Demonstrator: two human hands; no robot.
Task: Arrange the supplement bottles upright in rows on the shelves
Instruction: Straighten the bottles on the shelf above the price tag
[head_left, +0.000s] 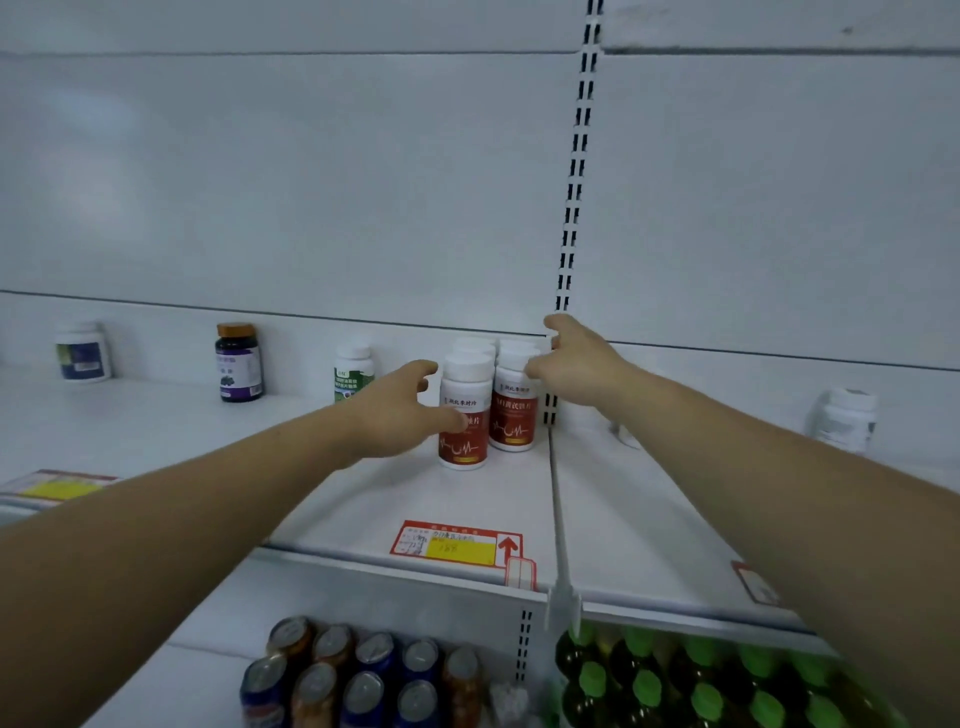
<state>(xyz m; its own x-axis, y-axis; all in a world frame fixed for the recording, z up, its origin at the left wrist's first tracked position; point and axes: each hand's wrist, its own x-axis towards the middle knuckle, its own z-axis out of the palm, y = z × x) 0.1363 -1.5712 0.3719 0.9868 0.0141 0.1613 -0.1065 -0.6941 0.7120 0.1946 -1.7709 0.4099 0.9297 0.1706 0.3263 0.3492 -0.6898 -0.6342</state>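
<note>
The red bottles stand upright in a tight cluster at the right end of the shelf (467, 499), against the slotted upright (574, 171). Two are in front, the left bottle (464, 447) slightly nearer than the right bottle (514, 426), with more white caps (475, 345) packed behind them.

The left grip (400, 415) is wide open just left of the cluster. Its fingers are spread and its thumb lies across the left bottle's label, closed round nothing. The right grip (576, 371) is at the cluster's right side, level with the caps. It is loosely open, with bent fingertips at the right bottle's cap and one finger raised toward the back panel. Whether it touches the cap cannot be told. The cluster sits between the two grips.

Further left on the shelf stand a green bottle (353, 371), a purple bottle (239, 364) and a blue bottle (83, 353), well apart. A white bottle (847, 421) stands on the next bay to the right.
</note>
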